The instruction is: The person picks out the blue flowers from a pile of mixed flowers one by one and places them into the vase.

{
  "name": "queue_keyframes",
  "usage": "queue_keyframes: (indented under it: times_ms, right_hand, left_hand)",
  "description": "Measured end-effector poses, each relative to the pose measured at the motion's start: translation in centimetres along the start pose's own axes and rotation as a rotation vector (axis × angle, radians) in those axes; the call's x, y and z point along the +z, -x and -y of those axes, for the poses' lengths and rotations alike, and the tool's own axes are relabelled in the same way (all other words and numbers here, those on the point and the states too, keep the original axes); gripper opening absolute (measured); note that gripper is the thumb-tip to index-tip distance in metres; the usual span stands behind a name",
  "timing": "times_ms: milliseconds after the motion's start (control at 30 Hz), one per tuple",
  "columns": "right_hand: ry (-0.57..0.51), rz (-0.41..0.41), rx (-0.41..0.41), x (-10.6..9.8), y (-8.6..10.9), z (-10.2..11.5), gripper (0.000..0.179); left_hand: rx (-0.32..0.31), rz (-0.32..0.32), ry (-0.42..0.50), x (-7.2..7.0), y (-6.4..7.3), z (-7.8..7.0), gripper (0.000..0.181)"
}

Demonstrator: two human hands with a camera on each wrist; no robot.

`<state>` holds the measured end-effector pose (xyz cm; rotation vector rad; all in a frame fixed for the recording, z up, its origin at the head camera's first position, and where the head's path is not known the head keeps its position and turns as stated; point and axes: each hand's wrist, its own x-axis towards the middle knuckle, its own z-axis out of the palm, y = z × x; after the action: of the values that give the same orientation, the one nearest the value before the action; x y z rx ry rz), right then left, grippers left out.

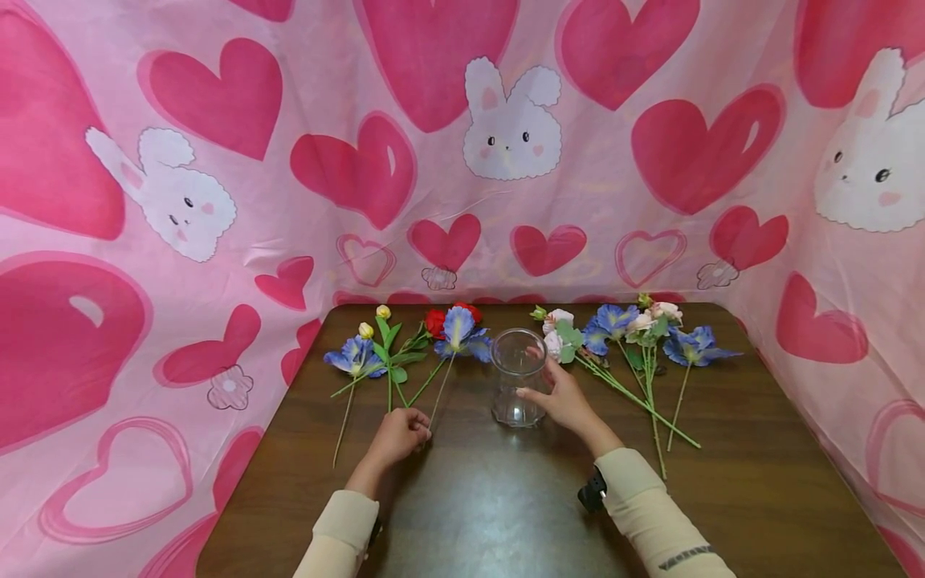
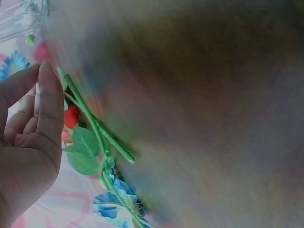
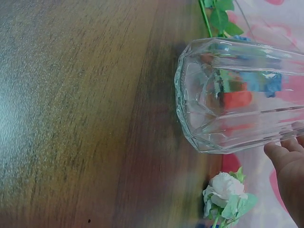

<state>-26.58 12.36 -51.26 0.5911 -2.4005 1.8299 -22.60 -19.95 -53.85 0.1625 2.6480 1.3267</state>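
Note:
My left hand (image 1: 400,435) pinches the thin stem of a blue iris (image 1: 459,333) near its lower end; the bloom lies toward the back of the table. In the left wrist view the thumb and index fingertips (image 2: 45,71) meet. My right hand (image 1: 569,401) holds a clear glass vase (image 1: 517,405) around its right side, thumb in front and other fingers behind the glass. The vase is upright with its round mouth up, and no flowers are in it. The right wrist view shows its faceted base (image 3: 190,99) close to the tabletop.
Left of the vase lie another blue iris (image 1: 356,356), a stem with yellow buds (image 1: 366,330) and red flowers (image 1: 435,323). On the right are pale pink roses (image 1: 558,321) and more blue irises (image 1: 694,347). Pink heart-patterned cloth (image 1: 506,217) surrounds the brown table (image 1: 477,514).

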Motion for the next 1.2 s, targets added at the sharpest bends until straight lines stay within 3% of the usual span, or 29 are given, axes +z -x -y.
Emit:
queue_keyframes:
  times_ms: [200,367,533,767,933,1200]
  right_hand:
    - [0.004,0.015,-0.001,-0.3,0.5,2.8,0.068]
    - [0.002,0.022,0.019,-0.3,0.6,3.3,0.069]
    - [-0.012,0.02,0.003,-0.3,0.5,3.2,0.068]
    - [-0.011,0.02,0.001,-0.4,0.5,3.1,0.068]
    - [-0.009,0.028,-0.003,-0.4,0.5,3.0,0.068]
    - [-0.014,0.008,-0.029,-0.1,0.0,0.1,0.069]
  left_hand:
    - [0.012,-0.012,0.007,-0.2,-0.1,-0.4,0.005]
    - [0.028,-0.029,0.005,-0.4,-0.3,-0.6,0.005]
    - [0.045,-0.047,0.021,-0.4,-0.5,-0.8,0.006]
    - [0.018,-0.066,0.098,-0.5,-0.9,-1.4,0.008]
    - [0.06,-0.063,0.108,-0.5,-1.3,-2.1,0.01]
    - [0.09,-0.094,0.062,-0.8,-2.2,-3.5,0.01]
